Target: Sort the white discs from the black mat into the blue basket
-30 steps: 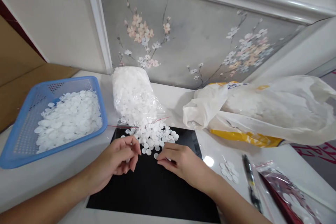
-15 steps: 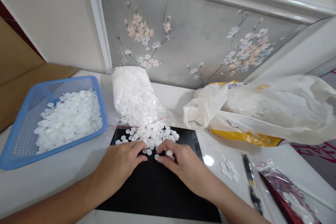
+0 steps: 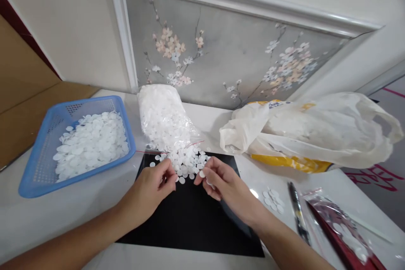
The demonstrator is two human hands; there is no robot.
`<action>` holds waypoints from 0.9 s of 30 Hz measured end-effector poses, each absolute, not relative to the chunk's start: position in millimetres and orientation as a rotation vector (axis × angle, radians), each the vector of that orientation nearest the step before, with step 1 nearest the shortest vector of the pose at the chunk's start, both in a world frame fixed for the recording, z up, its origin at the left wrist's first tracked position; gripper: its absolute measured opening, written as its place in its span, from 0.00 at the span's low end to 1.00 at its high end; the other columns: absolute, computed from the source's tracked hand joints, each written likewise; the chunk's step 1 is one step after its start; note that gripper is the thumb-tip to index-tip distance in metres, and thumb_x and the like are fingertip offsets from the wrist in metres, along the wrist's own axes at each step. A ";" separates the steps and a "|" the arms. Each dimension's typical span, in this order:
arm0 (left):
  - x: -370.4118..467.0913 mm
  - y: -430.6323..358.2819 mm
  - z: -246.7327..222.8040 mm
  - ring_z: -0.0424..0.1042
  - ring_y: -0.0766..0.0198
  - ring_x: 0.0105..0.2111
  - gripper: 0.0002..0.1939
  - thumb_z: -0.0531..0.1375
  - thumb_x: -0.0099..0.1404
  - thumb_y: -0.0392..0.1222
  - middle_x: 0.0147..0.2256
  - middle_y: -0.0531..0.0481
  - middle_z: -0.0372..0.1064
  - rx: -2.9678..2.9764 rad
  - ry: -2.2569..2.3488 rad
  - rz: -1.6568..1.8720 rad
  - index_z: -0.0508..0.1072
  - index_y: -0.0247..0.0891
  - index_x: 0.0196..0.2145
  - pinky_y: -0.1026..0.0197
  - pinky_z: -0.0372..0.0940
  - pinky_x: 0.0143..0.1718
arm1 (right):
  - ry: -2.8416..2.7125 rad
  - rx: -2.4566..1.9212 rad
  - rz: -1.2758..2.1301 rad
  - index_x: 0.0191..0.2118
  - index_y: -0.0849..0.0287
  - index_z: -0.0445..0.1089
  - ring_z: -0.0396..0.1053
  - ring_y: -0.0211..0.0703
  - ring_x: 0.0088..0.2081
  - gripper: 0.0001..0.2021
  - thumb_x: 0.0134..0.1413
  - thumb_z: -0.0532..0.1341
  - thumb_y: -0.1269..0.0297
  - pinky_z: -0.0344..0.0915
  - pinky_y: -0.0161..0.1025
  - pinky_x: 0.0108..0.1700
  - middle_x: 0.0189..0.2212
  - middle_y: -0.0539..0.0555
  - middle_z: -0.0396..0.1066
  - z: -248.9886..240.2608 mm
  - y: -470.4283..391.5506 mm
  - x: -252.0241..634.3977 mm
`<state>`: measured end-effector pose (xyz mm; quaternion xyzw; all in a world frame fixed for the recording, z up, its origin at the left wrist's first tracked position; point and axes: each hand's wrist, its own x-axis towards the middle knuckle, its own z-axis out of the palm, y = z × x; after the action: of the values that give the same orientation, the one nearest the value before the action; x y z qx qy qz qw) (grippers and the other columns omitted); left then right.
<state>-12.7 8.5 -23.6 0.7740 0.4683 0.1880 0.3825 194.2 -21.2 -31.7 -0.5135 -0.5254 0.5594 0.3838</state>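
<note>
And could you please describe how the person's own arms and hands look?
Both the left hand and right hand are ungloved. The forearms are bare, with no sleeve, watch or bracelet visible. No ring shows, though some fingers are partly hidden.

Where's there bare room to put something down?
On the black sheet, between left forearm and right forearm; or the white tabletop between left forearm and blue basket. Crowded: the sheet's far edge, with loose discs and clear bag, and the right side, around pen and red packet.
</note>
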 end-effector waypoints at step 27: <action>8.8 -20.0 -23.4 0.67 0.68 0.26 0.15 0.68 0.53 0.45 0.29 0.49 0.73 0.812 0.917 0.370 0.75 0.35 0.36 0.67 0.51 0.23 | -1.818 -1.469 1.068 0.40 0.54 0.62 0.65 0.39 0.29 0.08 0.64 0.48 0.66 0.65 0.34 0.31 0.30 0.50 0.67 -11.5 -77.9 202.4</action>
<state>8.8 -20.0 -23.4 0.3787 0.4279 0.1726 0.8023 202.4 -77.9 -11.5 -0.5484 -0.6789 0.3987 0.2819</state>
